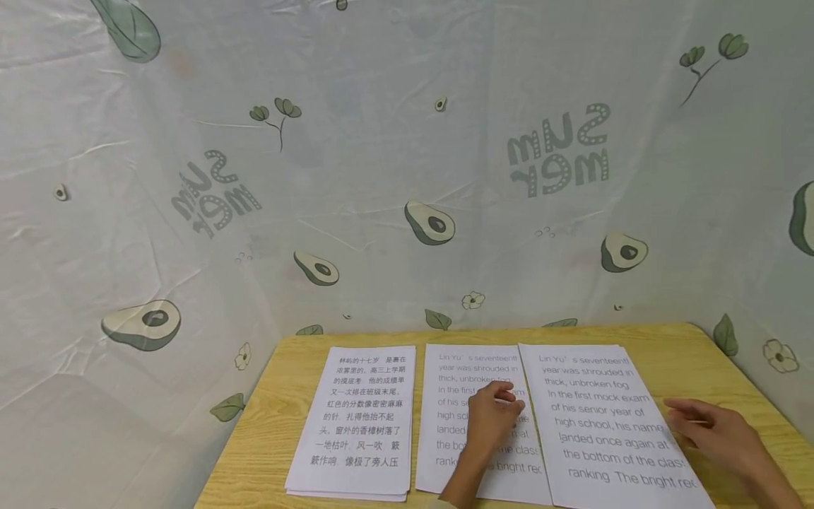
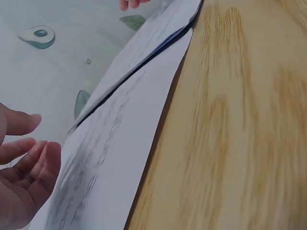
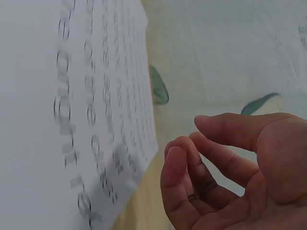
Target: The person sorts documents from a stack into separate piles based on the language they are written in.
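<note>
Three stacks of printed paper lie side by side on the table. The left stack (image 1: 359, 417) carries Chinese text; the middle stack (image 1: 445, 424) and the right stack (image 1: 604, 424) carry the same English text. My left hand (image 1: 492, 420) hovers over the middle stack, fingers loosely bent and nothing between them; it hides some of the lines. Beside the right edge of the right stack is my right hand (image 1: 718, 435), its thumb and fingers loosely bent and apart in the right wrist view, with nothing held.
Under the papers is a yellow wood-grain table (image 1: 254, 431). A pale curtain (image 1: 369, 170) printed with avocados, leaves and mirrored lettering hangs behind it and along both sides. The middle and right stacks almost meet, while a strip of table parts the left and middle ones.
</note>
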`<state>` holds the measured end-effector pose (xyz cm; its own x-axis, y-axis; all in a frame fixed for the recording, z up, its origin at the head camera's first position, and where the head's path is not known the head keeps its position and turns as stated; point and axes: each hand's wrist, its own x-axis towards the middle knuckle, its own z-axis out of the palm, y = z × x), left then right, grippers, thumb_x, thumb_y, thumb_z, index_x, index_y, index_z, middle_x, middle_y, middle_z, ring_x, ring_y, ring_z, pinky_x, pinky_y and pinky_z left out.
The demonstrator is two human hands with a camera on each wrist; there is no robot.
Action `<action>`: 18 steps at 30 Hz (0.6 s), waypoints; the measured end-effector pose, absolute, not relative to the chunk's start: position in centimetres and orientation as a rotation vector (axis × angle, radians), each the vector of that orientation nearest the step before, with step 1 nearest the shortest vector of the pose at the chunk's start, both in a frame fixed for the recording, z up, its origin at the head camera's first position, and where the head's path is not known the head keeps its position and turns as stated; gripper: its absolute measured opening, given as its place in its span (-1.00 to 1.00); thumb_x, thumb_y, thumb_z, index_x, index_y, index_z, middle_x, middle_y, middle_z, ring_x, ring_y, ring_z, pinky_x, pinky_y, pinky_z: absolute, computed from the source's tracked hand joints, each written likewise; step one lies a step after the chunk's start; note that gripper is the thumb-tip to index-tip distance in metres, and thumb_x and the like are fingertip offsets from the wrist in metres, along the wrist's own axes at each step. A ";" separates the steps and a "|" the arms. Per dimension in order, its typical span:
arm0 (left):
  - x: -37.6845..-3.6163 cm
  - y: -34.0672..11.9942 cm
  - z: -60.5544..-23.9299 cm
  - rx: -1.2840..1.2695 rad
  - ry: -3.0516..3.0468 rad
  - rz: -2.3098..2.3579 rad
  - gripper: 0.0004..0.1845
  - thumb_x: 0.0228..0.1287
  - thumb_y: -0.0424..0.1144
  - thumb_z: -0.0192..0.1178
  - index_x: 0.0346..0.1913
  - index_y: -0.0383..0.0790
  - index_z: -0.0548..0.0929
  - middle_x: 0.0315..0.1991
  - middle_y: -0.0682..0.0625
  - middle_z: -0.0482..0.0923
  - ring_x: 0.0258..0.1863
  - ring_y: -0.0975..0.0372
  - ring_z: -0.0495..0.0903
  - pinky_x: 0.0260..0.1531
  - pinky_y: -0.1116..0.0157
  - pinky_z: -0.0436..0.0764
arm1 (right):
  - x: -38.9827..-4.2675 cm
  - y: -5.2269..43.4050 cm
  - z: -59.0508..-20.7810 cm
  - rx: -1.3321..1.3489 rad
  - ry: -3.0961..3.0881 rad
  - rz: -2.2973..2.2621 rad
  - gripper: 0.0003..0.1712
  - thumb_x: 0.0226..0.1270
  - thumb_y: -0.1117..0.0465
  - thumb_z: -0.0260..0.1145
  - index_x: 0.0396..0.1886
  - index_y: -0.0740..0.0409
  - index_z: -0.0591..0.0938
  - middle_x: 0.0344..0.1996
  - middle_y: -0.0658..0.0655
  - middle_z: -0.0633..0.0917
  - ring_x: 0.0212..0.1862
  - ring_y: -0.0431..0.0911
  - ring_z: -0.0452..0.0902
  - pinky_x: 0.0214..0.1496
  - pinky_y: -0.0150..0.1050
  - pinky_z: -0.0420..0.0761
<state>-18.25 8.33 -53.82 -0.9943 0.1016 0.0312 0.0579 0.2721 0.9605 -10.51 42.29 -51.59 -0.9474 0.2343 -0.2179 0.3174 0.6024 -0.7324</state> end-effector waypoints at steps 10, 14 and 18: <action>-19.1 2.1 -54.1 0.208 2.535 1.825 -0.61 0.32 -0.28 0.49 0.18 -0.28 0.76 -0.24 0.12 0.72 -0.43 0.41 0.65 -0.44 0.46 0.69 | -11.9 35.4 -50.3 0.297 2.712 -1.374 -0.34 0.66 0.05 0.27 0.44 0.52 0.48 0.01 0.19 0.76 -0.21 -0.31 0.65 -0.14 -0.36 0.76; -19.4 0.0 -54.1 0.228 2.571 1.788 -0.60 0.34 -0.26 0.48 0.20 -0.29 0.75 -0.21 0.08 0.74 -0.39 0.41 0.65 -0.41 0.46 0.68 | -12.7 32.5 -50.5 0.233 2.702 -1.433 -0.40 0.63 0.11 0.29 0.42 0.49 0.52 0.00 0.18 0.75 -0.19 -0.27 0.66 -0.13 -0.36 0.77; -19.6 -2.0 -54.0 0.218 2.618 1.748 -0.60 0.36 -0.24 0.46 0.20 -0.29 0.76 -0.18 0.07 0.75 -0.34 0.40 0.65 -0.38 0.46 0.67 | -13.6 29.9 -50.8 0.214 2.671 -1.498 -0.42 0.60 0.14 0.32 0.40 0.46 0.55 -0.01 0.18 0.74 -0.18 -0.21 0.68 -0.14 -0.34 0.77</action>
